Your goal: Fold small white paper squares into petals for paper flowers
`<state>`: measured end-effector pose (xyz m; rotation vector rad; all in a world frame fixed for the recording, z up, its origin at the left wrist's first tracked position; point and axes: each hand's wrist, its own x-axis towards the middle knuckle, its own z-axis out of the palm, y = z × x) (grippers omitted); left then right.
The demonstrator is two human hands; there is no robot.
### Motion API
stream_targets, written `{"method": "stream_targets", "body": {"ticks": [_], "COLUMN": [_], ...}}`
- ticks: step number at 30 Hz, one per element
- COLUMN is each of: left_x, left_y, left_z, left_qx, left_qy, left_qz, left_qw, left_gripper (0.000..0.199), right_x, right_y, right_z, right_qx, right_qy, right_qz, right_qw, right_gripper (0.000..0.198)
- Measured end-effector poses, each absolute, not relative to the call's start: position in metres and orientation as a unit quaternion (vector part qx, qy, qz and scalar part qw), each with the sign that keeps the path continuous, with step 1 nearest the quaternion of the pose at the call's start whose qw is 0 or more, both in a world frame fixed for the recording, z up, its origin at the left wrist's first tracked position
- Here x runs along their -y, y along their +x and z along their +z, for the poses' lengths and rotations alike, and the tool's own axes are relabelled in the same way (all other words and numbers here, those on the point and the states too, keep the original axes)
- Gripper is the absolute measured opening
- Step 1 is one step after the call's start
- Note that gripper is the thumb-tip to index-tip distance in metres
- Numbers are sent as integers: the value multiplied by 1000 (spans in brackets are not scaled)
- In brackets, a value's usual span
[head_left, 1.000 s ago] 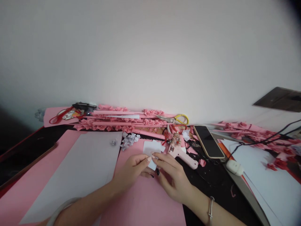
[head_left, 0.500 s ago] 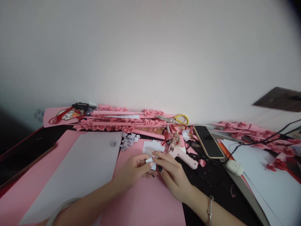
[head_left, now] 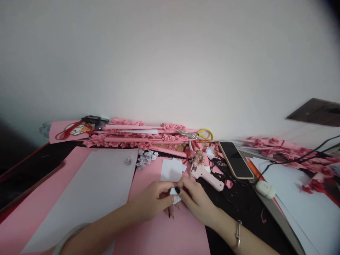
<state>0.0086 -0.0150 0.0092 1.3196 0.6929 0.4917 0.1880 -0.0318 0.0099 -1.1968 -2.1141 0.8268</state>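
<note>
A small folded piece of white paper is pinched between my two hands, over a pink sheet. My left hand grips its left side, thumb on top and fingers underneath. From the right, my right hand closes thumb and fingers on its upper edge. Part of the paper is hidden by the fingers. Just beyond lie flat white paper pieces. A pink glue gun rests beyond my right hand. Folded white paper flowers are clustered beyond my left hand.
Pink paper flower stems lie along the wall with yellow-handled scissors. A phone and a white earbud case are to the right, beside cables and white sheets. A large white sheet covers the left.
Both hands have moved slightly toward me with the paper. My right fingers, stretched over it before, have curled and now pinch its upper edge.
</note>
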Motion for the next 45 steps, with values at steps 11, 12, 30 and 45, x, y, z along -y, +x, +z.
{"method": "stream_targets", "body": {"ticks": [11, 12, 30, 45], "left_x": [13, 12, 6, 9], "left_y": [8, 8, 7, 6], "left_z": [2, 2, 6, 5], "left_qx": [-341, -344, -352, -361], "left_qy": [551, 548, 544, 550], "left_qz": [233, 235, 231, 224], "left_qw": [725, 725, 726, 719], "left_gripper": [17, 19, 28, 27], "right_x": [34, 34, 34, 31], "right_y": [190, 190, 190, 183], "right_z": [4, 4, 15, 10], "right_qx": [768, 758, 818, 642], "right_qy": [-452, -462, -362, -420], "right_qz": [309, 298, 133, 445], "right_qw": [333, 350, 428, 463], "right_gripper": [27, 26, 35, 10]}}
